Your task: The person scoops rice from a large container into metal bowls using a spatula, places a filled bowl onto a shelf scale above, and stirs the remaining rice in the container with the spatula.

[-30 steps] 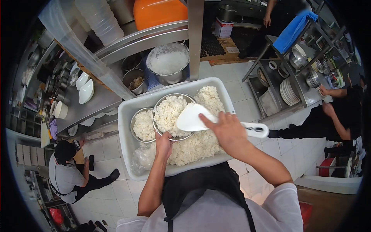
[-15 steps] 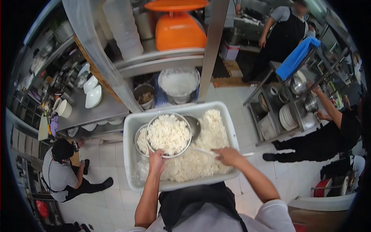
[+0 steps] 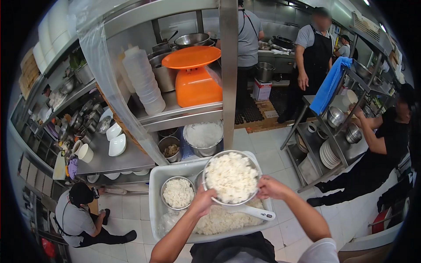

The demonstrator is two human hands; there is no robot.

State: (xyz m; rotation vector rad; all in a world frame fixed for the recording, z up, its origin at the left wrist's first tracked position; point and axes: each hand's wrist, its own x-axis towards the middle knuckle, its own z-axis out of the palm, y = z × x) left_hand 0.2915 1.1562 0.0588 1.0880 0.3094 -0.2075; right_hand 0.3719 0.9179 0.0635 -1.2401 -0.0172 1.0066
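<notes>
A round metal bowl (image 3: 259, 165) heaped with white rice is held up over a large white tub (image 3: 153, 217). My left hand (image 3: 203, 200) is closed on its left rim, and my right hand (image 3: 271, 187) grips the right rim. Below the bowl, a white utensil, its handle (image 3: 256, 212) marked in dark print, lies across the loose rice (image 3: 228, 223); its head is hidden. At the tub's left sits a second metal bowl (image 3: 162, 195) filled with rice. Between the two, another metal bowl (image 3: 198, 179) is mostly covered.
Beyond the tub, a metal shelf carries an orange scale (image 3: 199, 85), plastic containers (image 3: 142, 81) and a pot of white powder (image 3: 204, 136). A rack (image 3: 307, 127) with plates stands right. People stand left, right and behind the shelf.
My right hand has let go of the white utensil and taken the bowl's right rim. The rice-filled bowl has moved right with both hands. My view has tilted up.
</notes>
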